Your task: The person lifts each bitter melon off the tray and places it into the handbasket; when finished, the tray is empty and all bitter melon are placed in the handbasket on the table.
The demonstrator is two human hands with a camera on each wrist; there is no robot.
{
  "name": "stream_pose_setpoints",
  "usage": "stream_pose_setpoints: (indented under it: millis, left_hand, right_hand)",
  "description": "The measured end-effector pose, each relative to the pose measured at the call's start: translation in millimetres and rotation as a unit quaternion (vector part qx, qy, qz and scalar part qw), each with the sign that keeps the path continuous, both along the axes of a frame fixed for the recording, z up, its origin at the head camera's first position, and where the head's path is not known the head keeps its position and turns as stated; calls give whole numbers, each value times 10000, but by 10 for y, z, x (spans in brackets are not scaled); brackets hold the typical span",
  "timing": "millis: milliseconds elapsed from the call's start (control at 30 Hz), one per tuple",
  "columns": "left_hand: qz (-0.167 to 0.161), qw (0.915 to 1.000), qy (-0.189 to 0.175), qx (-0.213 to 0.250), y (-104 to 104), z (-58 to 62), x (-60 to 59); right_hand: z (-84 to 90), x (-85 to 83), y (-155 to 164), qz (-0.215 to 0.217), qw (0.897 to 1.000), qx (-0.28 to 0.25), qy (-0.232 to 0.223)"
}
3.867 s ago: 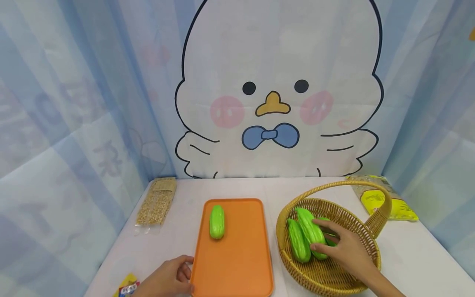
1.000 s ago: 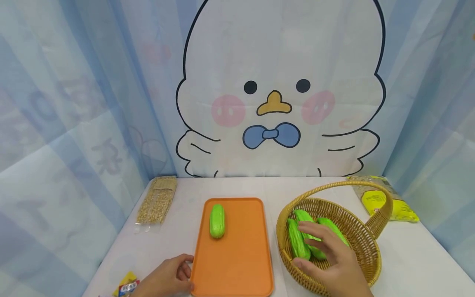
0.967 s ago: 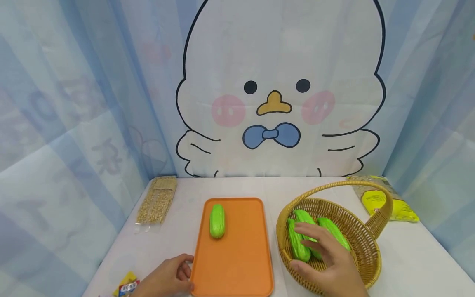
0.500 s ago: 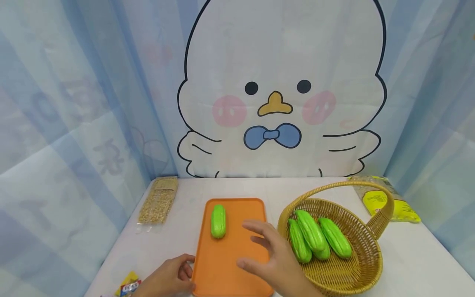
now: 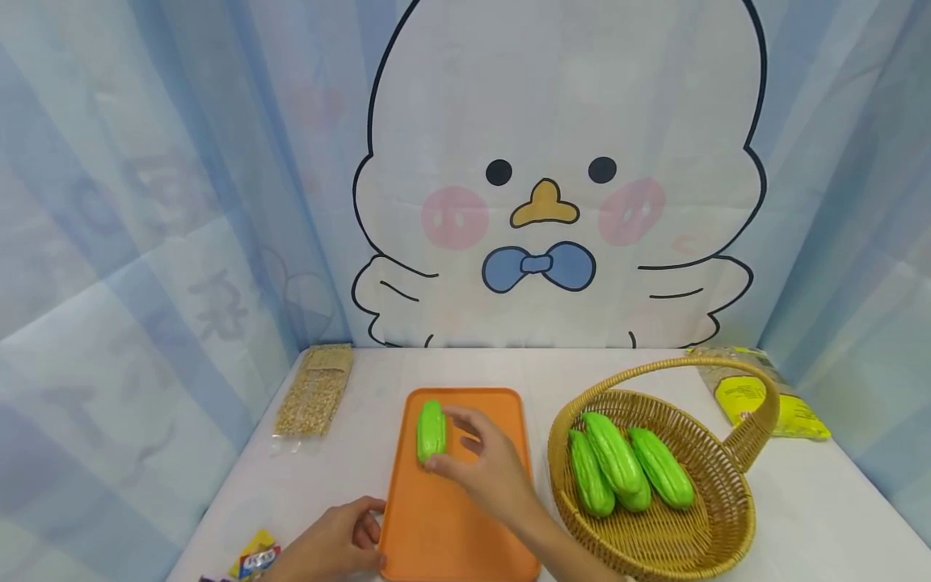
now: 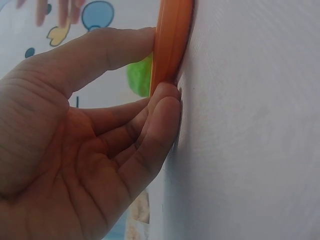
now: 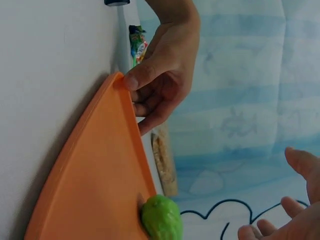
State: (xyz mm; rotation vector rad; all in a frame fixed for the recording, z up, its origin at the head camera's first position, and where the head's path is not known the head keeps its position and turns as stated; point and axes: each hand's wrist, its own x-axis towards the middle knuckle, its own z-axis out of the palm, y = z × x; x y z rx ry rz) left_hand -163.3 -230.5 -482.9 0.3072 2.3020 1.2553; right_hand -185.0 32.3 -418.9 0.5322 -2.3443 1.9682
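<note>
- Reaching left, the right hand (image 5: 486, 465) has left the basket (image 5: 727, 529) for the lone green gourd (image 5: 431, 430) on the orange tray (image 5: 451, 533), fingers spread, thumb touching, nothing gripped.
- Left hand (image 5: 330, 550) still pinches the tray's near-left corner.

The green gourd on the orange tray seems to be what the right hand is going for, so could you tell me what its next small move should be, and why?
Probably closing the fingers round the green gourd. The right hand is open beside it, thumb near its front end, no grip visible in the right wrist view. The left hand holds the orange tray by its corner.
</note>
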Motion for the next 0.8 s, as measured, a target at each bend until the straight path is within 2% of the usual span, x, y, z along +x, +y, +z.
stream_pose_setpoints:
  millis: [200,367,800]
  left_hand:
    - [128,9998,-130,-128,25,3,-1]
    - [137,9997,-144,-140,28,9,1]
    - [23,10000,-28,-39,12,-2,-4]
  right_hand:
    - [-189,-242,-75,-173,9995,225,-138]
    - [-348,-374,-139,-241,9987,398,-198]
    - [-636,-499,-281,-625,9931,981,-125]
